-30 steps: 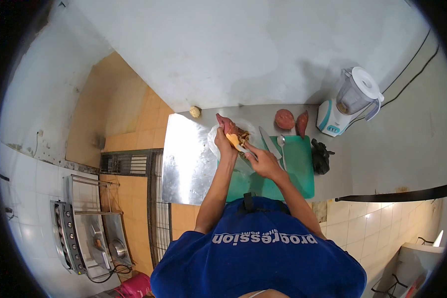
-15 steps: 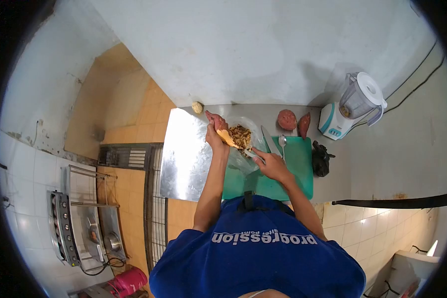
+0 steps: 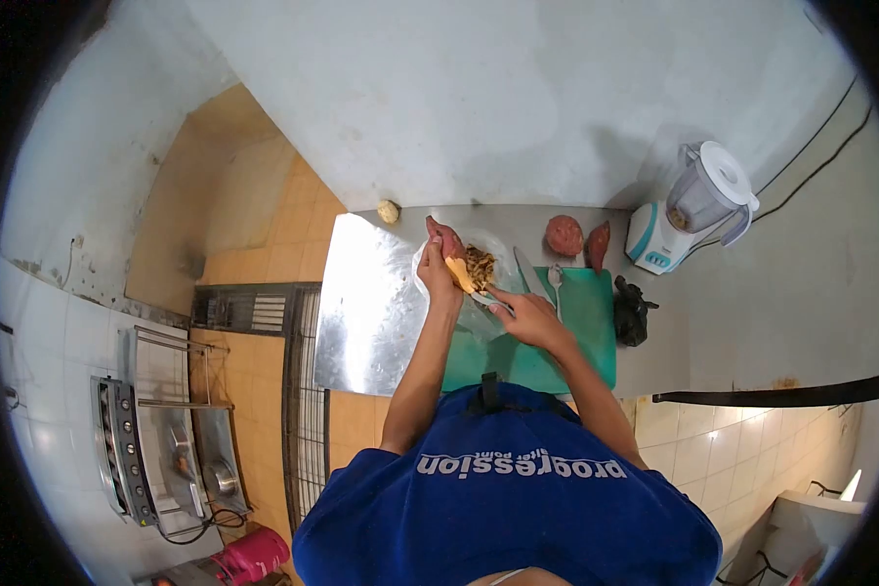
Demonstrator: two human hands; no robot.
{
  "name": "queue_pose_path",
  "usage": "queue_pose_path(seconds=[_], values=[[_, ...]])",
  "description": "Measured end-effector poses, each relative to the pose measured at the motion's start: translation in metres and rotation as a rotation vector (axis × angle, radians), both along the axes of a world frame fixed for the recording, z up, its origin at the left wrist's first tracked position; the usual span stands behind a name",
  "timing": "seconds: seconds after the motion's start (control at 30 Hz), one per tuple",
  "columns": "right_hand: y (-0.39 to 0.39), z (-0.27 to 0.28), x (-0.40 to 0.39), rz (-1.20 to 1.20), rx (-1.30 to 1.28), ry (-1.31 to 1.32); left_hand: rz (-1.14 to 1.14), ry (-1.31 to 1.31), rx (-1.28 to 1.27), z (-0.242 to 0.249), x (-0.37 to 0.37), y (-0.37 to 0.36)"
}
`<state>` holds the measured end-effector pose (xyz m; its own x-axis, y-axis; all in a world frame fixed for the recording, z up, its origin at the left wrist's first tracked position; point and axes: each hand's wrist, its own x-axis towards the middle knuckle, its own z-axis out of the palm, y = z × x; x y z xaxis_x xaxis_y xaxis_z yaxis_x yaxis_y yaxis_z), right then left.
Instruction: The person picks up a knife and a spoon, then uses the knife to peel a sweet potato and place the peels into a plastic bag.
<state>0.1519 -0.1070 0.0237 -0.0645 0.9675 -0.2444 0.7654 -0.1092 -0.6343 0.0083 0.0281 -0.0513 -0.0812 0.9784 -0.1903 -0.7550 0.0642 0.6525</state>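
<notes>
Compared with the earlier frame, the left hand (image 3: pixel 438 272) and its sweet potato (image 3: pixel 446 239) are displaced to the right; the orange peeled end now points more toward the person and overlaps the left side of the brown peelings (image 3: pixel 480 266). The right hand (image 3: pixel 529 317) shows only a slight shift; knife, spoon and blender show no clear change. Writing: the blue shirt (image 3: pixel 508 527) bears white lettering, upside down in view, legible as "progression"; a smaller line ends in "Point", first word uncertain. Marks on the white-and-teal blender (image 3: pixel 652 237) are too small to read. Left hand: fingers wrapped around the sweet potato, red skin at the far end, orange flesh at the near end. Right hand: fingers closed around a pale-handled tool (image 3: pixel 488 299), its tip at the orange flesh; exact tool type cannot be told. Sweet potato location: held above the clear plastic bag (image 3: pixel 499 244), which carries the peelings. Right of the bag, the knife (image 3: pixel 530 273) and spoon (image 3: pixel 556 277) lie side by side, partly on the green cutting board (image 3: pixel 586 313). Beyond the board on the tabletop (image 3: pixel 361 322): round red tuber (image 3: pixel 564 235) and narrow red tuber (image 3: pixel 598 247), near each other. Black plastic bag (image 3: pixel 632 313) sits just beside the board's right edge; small pale lump (image 3: pixel 389 212) at the tabletop's far edge, left.
</notes>
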Motion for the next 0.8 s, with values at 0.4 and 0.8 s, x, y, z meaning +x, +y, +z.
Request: queue_pose_path(seconds=[0.4,0.8], values=[[0.002,0.004,-0.007,0.039,0.082,-0.086,0.064,0.047,-0.012,0.003,0.005,-0.005],[0.006,0.021,-0.001,-0.088,0.008,0.045,0.065,0.026,0.041,0.005,-0.004,0.004]])
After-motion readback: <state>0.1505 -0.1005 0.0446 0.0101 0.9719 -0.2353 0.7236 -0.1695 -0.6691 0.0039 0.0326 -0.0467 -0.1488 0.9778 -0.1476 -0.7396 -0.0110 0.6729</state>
